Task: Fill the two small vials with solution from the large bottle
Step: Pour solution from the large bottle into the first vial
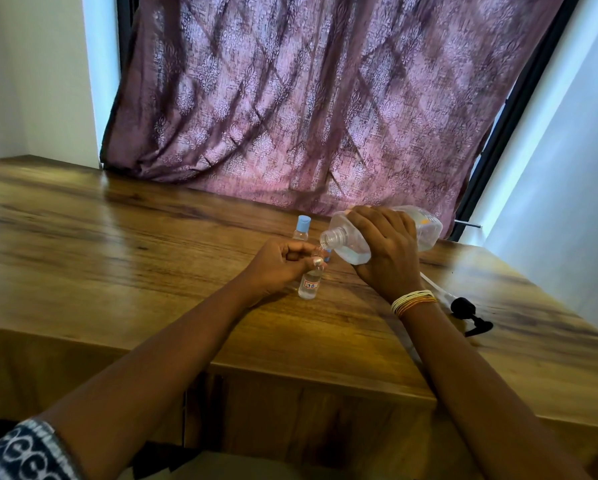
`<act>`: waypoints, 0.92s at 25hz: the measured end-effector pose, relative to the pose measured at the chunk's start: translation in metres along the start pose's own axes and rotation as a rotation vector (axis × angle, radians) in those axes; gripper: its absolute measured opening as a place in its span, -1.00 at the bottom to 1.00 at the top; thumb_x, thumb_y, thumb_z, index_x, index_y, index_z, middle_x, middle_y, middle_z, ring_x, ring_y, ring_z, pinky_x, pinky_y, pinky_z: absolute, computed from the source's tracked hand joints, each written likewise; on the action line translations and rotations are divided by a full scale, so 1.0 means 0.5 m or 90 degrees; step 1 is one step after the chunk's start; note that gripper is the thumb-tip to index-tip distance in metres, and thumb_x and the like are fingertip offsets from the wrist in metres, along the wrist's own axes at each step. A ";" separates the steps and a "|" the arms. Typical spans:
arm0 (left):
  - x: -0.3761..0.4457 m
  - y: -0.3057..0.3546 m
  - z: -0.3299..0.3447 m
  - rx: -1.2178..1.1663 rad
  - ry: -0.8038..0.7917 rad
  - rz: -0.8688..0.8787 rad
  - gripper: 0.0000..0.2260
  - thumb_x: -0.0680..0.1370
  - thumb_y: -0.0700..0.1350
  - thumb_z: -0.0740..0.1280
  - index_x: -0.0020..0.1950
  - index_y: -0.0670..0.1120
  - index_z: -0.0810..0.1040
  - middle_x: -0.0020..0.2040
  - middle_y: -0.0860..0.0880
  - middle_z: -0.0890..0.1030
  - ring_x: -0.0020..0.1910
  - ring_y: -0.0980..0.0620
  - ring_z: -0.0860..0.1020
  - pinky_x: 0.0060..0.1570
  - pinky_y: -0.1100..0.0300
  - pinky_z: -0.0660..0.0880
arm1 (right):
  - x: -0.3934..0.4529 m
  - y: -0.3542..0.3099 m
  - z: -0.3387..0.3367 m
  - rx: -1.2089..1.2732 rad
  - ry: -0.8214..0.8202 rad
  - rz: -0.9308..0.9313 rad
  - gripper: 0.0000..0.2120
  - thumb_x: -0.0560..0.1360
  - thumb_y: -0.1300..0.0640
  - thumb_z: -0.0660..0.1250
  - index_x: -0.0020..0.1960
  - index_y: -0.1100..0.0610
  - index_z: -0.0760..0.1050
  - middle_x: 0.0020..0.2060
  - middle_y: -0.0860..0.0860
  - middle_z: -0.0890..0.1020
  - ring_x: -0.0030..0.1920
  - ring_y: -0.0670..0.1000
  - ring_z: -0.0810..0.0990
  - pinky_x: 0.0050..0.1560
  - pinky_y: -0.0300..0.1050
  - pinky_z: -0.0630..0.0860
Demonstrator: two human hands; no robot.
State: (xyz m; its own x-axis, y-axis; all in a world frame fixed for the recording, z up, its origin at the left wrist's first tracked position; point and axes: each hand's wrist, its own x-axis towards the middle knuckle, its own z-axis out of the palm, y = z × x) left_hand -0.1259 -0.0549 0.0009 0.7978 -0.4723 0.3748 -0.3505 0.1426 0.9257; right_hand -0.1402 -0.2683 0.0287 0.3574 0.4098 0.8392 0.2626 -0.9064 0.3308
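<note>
Head view: right fingers (pixel 391 237) grasp tilted clear bottle (pixel 353 242); left fingers (pixel 297 252) pinch labelled vial (pixel 309 284)

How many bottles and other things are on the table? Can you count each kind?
Large bottle, tipped in the right hand: 1
Small vials: 2, the labelled vial held by the left hand, and the blue-capped vial standing behind
Black pump top with its white tube: 1
Total: 4
</note>
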 end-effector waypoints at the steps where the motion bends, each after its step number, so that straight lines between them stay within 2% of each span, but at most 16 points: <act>1: 0.001 -0.001 -0.001 0.000 -0.001 0.000 -0.82 0.51 -0.30 0.36 -0.05 -0.02 0.62 -0.05 -0.10 0.68 -0.01 -0.04 0.64 0.06 0.05 0.58 | 0.000 0.000 0.000 0.000 0.000 -0.001 -0.58 0.42 0.03 0.45 0.24 0.10 0.53 0.19 0.02 0.61 0.17 0.11 0.55 0.13 0.07 0.40; 8: 0.005 -0.009 -0.004 0.007 0.006 -0.002 -0.85 0.51 -0.29 0.35 0.00 -0.09 0.62 0.02 -0.21 0.67 0.05 -0.13 0.63 0.09 0.04 0.58 | 0.000 0.001 -0.001 0.002 0.015 -0.005 -0.54 0.38 0.06 0.47 0.25 0.09 0.50 0.19 0.03 0.61 0.17 0.09 0.54 0.14 0.07 0.39; 14: 0.009 -0.013 -0.006 0.036 0.015 -0.003 -0.80 0.51 -0.29 0.36 0.12 -0.24 0.60 0.06 -0.24 0.67 0.06 -0.13 0.64 0.06 0.08 0.59 | -0.001 0.002 0.002 -0.003 0.005 -0.001 -0.54 0.38 0.06 0.47 0.26 0.07 0.51 0.19 0.01 0.60 0.18 0.09 0.54 0.15 0.08 0.39; 20: 0.011 -0.013 -0.006 0.023 0.016 -0.022 -0.82 0.50 -0.28 0.38 0.10 -0.20 0.61 0.04 -0.23 0.67 -0.02 -0.07 0.65 -0.03 0.08 0.61 | -0.001 0.000 0.002 -0.006 0.005 -0.001 -0.52 0.36 0.07 0.49 0.25 0.08 0.51 0.20 0.02 0.60 0.17 0.09 0.53 0.15 0.06 0.36; 23: 0.010 -0.012 -0.007 0.025 0.018 -0.022 -0.83 0.50 -0.27 0.37 0.08 -0.17 0.62 0.05 -0.23 0.67 0.00 -0.09 0.65 0.00 0.05 0.61 | 0.000 0.000 0.002 -0.003 0.008 -0.003 -0.52 0.36 0.06 0.49 0.25 0.08 0.51 0.19 0.02 0.60 0.17 0.09 0.53 0.14 0.07 0.37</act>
State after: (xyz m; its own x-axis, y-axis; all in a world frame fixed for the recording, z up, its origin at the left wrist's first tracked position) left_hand -0.1181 -0.0551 -0.0027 0.8234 -0.4509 0.3445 -0.3412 0.0916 0.9355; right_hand -0.1395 -0.2684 0.0284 0.3454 0.4134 0.8425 0.2607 -0.9047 0.3371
